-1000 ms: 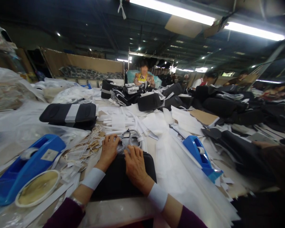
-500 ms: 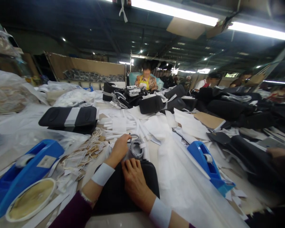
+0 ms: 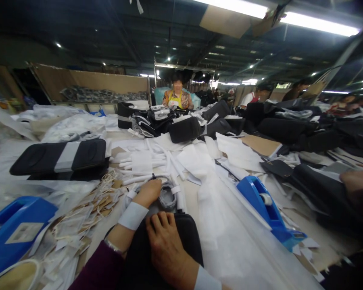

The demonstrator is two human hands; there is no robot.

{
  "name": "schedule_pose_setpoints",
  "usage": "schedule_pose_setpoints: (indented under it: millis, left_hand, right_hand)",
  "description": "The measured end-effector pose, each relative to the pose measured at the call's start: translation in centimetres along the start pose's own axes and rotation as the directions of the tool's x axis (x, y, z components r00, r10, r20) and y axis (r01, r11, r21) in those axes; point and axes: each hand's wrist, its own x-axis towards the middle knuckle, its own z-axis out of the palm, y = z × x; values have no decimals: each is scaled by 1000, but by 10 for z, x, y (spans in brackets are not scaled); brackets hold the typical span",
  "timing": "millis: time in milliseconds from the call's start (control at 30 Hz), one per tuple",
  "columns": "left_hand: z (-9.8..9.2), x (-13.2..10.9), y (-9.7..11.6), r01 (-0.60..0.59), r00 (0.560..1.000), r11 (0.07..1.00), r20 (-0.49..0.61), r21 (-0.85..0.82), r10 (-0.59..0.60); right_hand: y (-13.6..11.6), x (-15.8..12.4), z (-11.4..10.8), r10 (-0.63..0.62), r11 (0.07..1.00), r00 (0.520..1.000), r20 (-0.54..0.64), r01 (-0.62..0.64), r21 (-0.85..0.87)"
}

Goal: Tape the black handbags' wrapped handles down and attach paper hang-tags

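Note:
A black zip case (image 3: 189,235) lies in front of me, its near part partly hidden by my arms. My right hand (image 3: 166,243) rests on its top, palm down, fingers spread a little and bent. Beyond the case's far edge, my left hand (image 3: 149,192) is closed, its fingers curled; what they hold is hidden. Just right of it sits a coiled grey strap (image 3: 168,196) with a white band round it. A dark tip of cord or strap shows above the left knuckles.
Blue tape dispensers stand at left (image 3: 21,229) and right (image 3: 264,209). String tags (image 3: 90,209) lie left of the case, a banded black case (image 3: 63,157) behind them. White sheeting (image 3: 230,229) covers the right side. Across the table sits a co-worker (image 3: 178,96) behind heaped black cases (image 3: 186,129).
The view has shifted, so the left dispenser and banded case sit further left. My left hand has come slightly nearer, its fingers more curled. My right hand stays on the case.

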Motion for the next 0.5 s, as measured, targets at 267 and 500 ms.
schedule_pose_setpoints:
  millis: [267, 500]
  left_hand:
    - [-48, 15, 9, 41, 997, 999, -66, 32, -38]
    - [-63, 42, -1, 128, 894, 975, 447, -180, -35]
  right_hand:
    - [2, -1, 4, -14, 1000, 1000, -20, 15, 16]
    - [1, -2, -1, -1, 999, 1000, -13, 2, 41]
